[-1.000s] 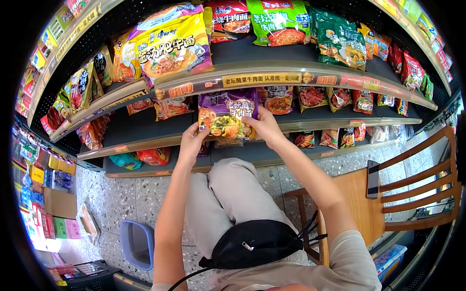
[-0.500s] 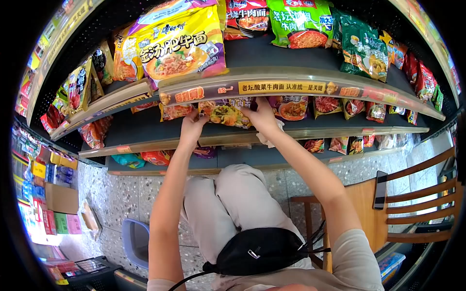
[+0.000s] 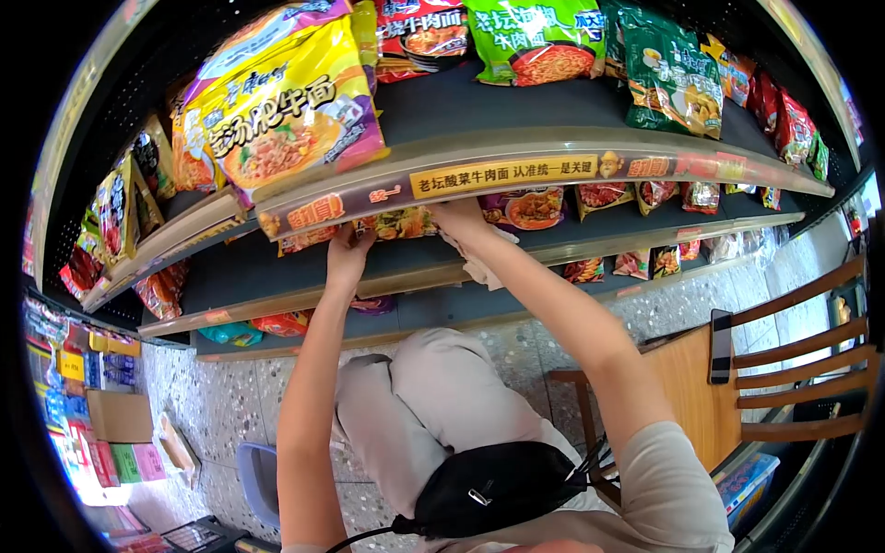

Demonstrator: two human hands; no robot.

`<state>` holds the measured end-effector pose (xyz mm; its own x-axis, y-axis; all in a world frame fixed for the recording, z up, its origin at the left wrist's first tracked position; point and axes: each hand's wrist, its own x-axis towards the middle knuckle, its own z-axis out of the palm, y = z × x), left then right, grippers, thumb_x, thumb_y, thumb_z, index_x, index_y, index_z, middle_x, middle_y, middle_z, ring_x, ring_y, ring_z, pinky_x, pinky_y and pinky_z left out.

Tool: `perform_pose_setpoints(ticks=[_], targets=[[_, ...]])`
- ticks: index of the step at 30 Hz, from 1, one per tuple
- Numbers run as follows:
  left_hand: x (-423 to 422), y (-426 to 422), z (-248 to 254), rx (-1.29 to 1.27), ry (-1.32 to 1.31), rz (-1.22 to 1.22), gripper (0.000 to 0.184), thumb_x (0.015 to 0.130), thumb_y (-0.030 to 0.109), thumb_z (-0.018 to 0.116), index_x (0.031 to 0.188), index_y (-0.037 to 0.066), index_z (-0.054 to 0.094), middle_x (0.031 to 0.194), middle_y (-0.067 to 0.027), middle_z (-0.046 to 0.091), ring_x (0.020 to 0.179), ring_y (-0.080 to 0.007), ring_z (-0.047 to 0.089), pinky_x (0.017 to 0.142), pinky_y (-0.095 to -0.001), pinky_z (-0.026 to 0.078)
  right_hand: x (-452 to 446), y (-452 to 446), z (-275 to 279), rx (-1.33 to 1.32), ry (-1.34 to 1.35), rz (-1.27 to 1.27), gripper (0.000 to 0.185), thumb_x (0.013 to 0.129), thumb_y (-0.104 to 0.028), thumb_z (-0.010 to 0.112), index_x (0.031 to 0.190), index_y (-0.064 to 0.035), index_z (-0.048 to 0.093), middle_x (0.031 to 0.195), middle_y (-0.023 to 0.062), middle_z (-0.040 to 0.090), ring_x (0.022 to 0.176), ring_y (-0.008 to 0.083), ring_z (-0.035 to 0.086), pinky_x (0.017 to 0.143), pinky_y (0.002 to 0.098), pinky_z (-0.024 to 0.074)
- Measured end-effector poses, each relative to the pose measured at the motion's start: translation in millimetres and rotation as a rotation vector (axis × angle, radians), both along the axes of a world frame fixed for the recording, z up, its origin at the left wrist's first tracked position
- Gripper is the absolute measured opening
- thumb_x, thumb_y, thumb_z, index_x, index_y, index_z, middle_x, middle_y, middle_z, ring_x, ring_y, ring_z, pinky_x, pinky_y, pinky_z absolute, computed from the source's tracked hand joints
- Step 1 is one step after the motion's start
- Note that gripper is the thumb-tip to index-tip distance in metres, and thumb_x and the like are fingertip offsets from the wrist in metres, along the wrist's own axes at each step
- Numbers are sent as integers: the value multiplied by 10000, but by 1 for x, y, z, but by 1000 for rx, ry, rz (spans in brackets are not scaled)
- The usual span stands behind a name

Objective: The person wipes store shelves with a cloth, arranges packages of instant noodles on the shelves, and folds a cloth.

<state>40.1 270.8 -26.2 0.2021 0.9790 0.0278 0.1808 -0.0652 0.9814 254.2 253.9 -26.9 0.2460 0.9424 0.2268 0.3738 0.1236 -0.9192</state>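
A yellow instant noodle packet (image 3: 398,224) lies on the shelf below the long price strip, its top hidden by that strip. At its left end, my left hand (image 3: 349,251) is closed with thumb and fingers on the edge. My right hand (image 3: 457,221) reaches under the strip at the packet's right end; its fingertips are partly hidden. A pale cloth (image 3: 479,269) hangs below the right palm, apparently held there. Beside the right hand sits a purple noodle packet (image 3: 525,209); another orange packet (image 3: 309,239) is left of my left hand.
Overhanging the hands is the upper shelf's price strip (image 3: 502,177). Large yellow (image 3: 286,120), green (image 3: 535,41) and dark green (image 3: 673,78) noodle bags stand above. A wooden chair (image 3: 687,378) with a phone (image 3: 721,346) is at the right, a blue-grey bin (image 3: 257,479) at lower left.
The view has shifted, so the shelves sit further left and the left side lower. Both hands stay at the packet's ends; more of its top is now hidden by the strip.
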Motion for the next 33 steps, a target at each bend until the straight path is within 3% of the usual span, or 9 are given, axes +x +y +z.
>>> perform_pose_setpoints(ticks=[1, 5, 8, 16, 19, 25, 28, 31, 33], targets=[[-1, 5, -2, -27, 192, 25, 262, 874, 105, 619, 1109, -4, 584, 924, -34, 592, 826, -121, 504, 775, -262, 394, 0, 1, 1, 27, -68, -15, 415, 871, -319, 577, 1115, 17, 559, 1126, 210, 593, 1065, 367, 546, 875, 427, 433], [8, 14, -15, 123, 103, 58, 198, 857, 95, 631, 1024, -4, 590, 801, -20, 534, 751, -126, 466, 716, -274, 384, 0, 17, -2, -41, -86, -33, 421, 919, -341, 441, 1115, 12, 560, 1119, 209, 598, 1067, 358, 550, 883, 421, 436], [10, 22, -19, 138, 198, 93, 226, 848, 89, 631, 1048, -6, 584, 810, -37, 550, 760, -137, 486, 719, -280, 393, -2, 20, -8, -151, 83, -25, 369, 908, -292, 474, 1103, 7, 567, 1121, 201, 597, 1077, 350, 544, 897, 414, 429], [10, 24, -37, 260, 383, 174, 294, 836, 149, 643, 1062, -24, 568, 901, -119, 640, 816, -200, 600, 729, -318, 440, -4, 5, 7, -155, -140, -1, 329, 851, -213, 572, 1086, 18, 566, 1090, 221, 585, 1067, 363, 524, 928, 429, 403], [16, 15, -17, 253, 560, 194, 346, 791, 199, 661, 1098, 47, 606, 935, -186, 644, 850, -344, 612, 760, -393, 468, -4, -4, -1, -42, -393, -36, 403, 808, -229, 631, 1126, 5, 548, 1105, 230, 566, 1065, 373, 527, 924, 447, 404], [14, 18, -24, 342, 537, 229, 356, 781, 192, 668, 1087, 22, 604, 951, -210, 629, 840, -359, 606, 739, -411, 466, -2, -95, 33, -36, -825, -77, 601, 706, -238, 742, 1225, -42, 509, 1239, 170, 478, 1136, 362, 496, 872, 518, 420], [24, 0, 1, 314, 561, 218, 370, 769, 187, 674, 1083, 5, 601, 997, -219, 625, 895, -379, 593, 780, -421, 464, 5, -102, 31, -68, -814, 5, 482, 700, -211, 731, 1123, -52, 564, 1249, 150, 476, 1144, 311, 484, 858, 494, 427], [16, 14, -21, 460, 537, 175, 378, 758, 182, 681, 1076, -5, 598, 1011, -222, 624, 937, -397, 578, 805, -424, 457, 12, -95, 21, -24, -796, 53, 345, 711, -127, 678, 1042, -56, 614, 1168, 149, 529, 1085, 322, 511, 843, 491, 437], [12, 19, -26, 423, 571, 156, 456, 802, 332, 671, 1050, -40, 582, 1013, -230, 617, 940, -362, 596, 787, -408, 456, 24, -86, 17, -56, -745, 144, 314, 712, -88, 629, 1020, -26, 634, 1124, 172, 570, 1064, 357, 531, 865, 477, 444]])
